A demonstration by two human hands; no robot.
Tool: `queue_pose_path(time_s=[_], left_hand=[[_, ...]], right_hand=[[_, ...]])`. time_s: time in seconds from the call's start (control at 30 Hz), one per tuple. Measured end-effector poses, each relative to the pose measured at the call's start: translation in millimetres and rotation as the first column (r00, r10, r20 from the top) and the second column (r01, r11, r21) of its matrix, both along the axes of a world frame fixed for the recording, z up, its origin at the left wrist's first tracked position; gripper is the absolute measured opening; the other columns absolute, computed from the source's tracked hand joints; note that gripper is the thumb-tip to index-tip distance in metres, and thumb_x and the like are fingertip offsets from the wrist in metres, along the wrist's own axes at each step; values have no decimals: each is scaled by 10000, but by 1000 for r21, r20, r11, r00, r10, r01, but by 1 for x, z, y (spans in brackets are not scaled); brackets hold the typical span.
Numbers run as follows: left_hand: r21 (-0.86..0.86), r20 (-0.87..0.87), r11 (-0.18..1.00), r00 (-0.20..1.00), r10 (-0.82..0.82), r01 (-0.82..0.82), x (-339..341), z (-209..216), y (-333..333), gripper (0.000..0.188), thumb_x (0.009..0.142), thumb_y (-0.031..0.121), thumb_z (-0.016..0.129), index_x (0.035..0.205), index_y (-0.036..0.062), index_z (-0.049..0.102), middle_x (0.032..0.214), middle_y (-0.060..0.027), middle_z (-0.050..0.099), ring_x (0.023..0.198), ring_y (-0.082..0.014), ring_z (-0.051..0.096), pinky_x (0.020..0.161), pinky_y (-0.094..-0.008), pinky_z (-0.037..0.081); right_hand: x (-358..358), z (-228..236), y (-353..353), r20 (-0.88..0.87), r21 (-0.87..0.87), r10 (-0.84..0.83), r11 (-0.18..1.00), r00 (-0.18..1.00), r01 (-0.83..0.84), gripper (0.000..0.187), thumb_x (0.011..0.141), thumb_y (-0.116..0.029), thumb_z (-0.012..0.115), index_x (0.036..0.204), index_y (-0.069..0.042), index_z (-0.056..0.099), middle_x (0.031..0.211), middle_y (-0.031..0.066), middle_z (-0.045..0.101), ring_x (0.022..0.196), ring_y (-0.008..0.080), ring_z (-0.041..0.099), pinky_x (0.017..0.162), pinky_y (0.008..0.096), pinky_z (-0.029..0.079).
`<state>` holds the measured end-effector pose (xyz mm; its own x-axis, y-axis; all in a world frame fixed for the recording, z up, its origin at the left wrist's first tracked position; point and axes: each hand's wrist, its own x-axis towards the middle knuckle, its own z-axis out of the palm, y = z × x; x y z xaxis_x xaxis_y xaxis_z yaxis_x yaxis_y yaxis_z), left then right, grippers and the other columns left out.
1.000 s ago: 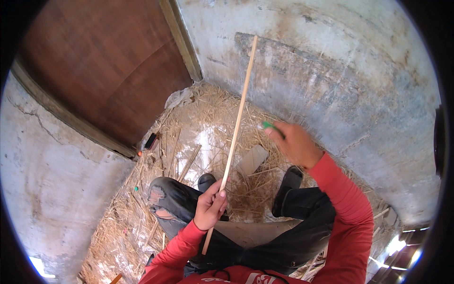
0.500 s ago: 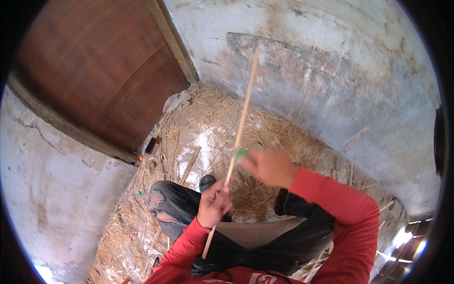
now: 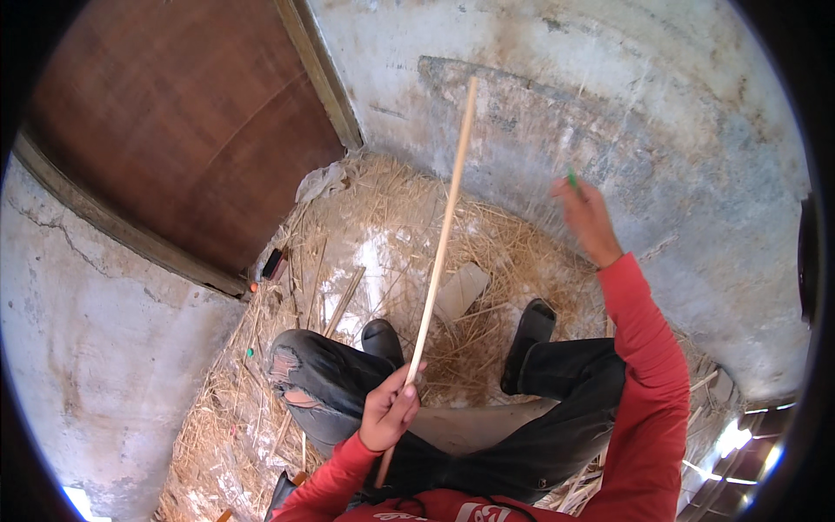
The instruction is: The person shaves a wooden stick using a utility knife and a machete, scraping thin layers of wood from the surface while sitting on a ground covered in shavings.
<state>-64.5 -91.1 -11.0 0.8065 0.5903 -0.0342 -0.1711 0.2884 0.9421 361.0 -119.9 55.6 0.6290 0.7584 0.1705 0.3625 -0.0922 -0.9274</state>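
The fingers of the left hand (image 3: 387,418) are clamping on a thin wooden stick (image 3: 446,228), and they are gripping it in its lower part, so a short end is sticking out below the hand, above the lap. The fingers of the right hand (image 3: 591,214) are pressing together on a small green piece (image 3: 571,179), which is too small for telling its kind. The long axis of the stick is running from the lap up and away from the person, and it is leaning a little to the right at its far end. The left hand is the nearer one, because it is touching the stick; the right hand is staying off to the right side, well apart, and in the view it is standing about level with the upper part of the stick. So, from the right fingers, the stick is lying to the left. Farther out, the two shoes, left (image 3: 381,339) and right (image 3: 529,335), are resting on the straw-covered floor (image 3: 509,239), and a pale flat block (image 3: 463,291) is lying between stick and right shoe. Behind the far end, a stained wall (image 3: 644,165) is rising; I cannot tell how near it is.
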Motion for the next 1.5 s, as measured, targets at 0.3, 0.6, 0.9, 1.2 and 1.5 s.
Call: queue_pose_path(time_s=[0.3, 0.6, 0.9, 1.2, 1.5], left_hand=[[211, -89, 967, 983, 163, -142, 103, 20, -12, 421, 1118, 230, 424, 1472, 1, 405, 846, -35, 621, 641, -82, 543, 645, -227, 469], [929, 366, -227, 807, 462, -292, 28, 118, 46, 402, 866, 138, 730, 1239, 18, 640, 1143, -161, 627, 1081, -313, 618, 943, -461, 491], [770, -488, 570, 840, 237, 286, 14, 74, 59, 339, 1002, 108, 608, 1320, -8, 629, 697, -100, 654, 591, -252, 647, 585, -357, 516], [431, -346, 893, 890, 298, -131, 43, 43, 31, 325, 1082, 179, 536, 1334, 2, 641, 714, 45, 551, 573, -17, 433, 526, -201, 340], [277, -368, 949, 896, 250, -152, 55, 42, 24, 294, 1081, 177, 537, 1272, -16, 651, 686, 33, 531, 598, -42, 453, 554, -223, 374]], right_hand=[[-146, 14, 11, 99, 40, 544, 834, 833, -550, 276, 971, -313, 661, 1053, -51, 686, 750, 147, 655, 676, 288, 665, 653, 416, 503], [-127, 18, 11, 543, -475, 605, 793, 582, -381, 237, 809, -130, 667, 1042, -92, 683, 731, 172, 684, 694, 417, 680, 649, 532, 543], [-114, 34, 10, 696, -439, 552, 833, 460, -335, 293, 789, -174, 700, 1077, -119, 695, 719, 140, 693, 668, 364, 696, 603, 491, 539], [-136, 34, -6, 497, -325, 444, 892, 746, -314, 431, 998, -457, 581, 929, -37, 649, 645, 203, 645, 624, 420, 667, 572, 535, 509], [-153, 8, 1, 458, -425, 523, 839, 718, -340, 537, 1034, -518, 491, 896, -26, 656, 677, 222, 661, 655, 446, 667, 605, 538, 524]])
